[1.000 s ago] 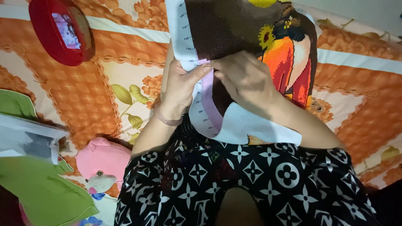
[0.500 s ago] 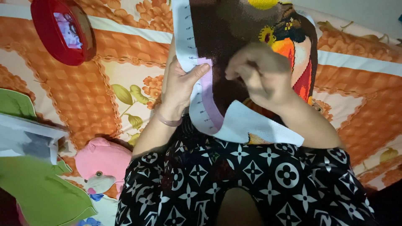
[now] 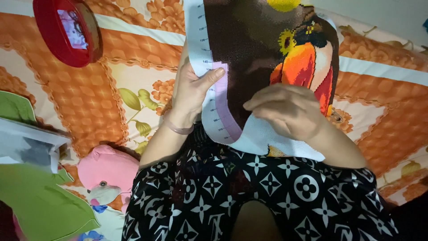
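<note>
A cross-stitch canvas [image 3: 249, 49] with a dark brown ground and an orange toucan lies over my lap. Its white left border carries a printed ruler strip and a lilac stitched band. My left hand [image 3: 191, 91] grips that left edge, thumb on the front over the lilac band. A thin band circles that wrist. My right hand [image 3: 285, 109] rests on the front of the canvas near its lower white corner, fingers pinched together; whether a needle sits between them cannot be made out.
An orange floral bedspread [image 3: 89, 102] lies underneath. A red round tin [image 3: 67, 31] sits at top left. A pink plush toy [image 3: 109, 172] and green cloth [image 3: 40, 205] lie at lower left. My patterned black-and-white garment [image 3: 267, 196] fills the foreground.
My right hand slid from the canvas's left edge, next to my left thumb, rightward and down the front. My left hand kept its grip.
</note>
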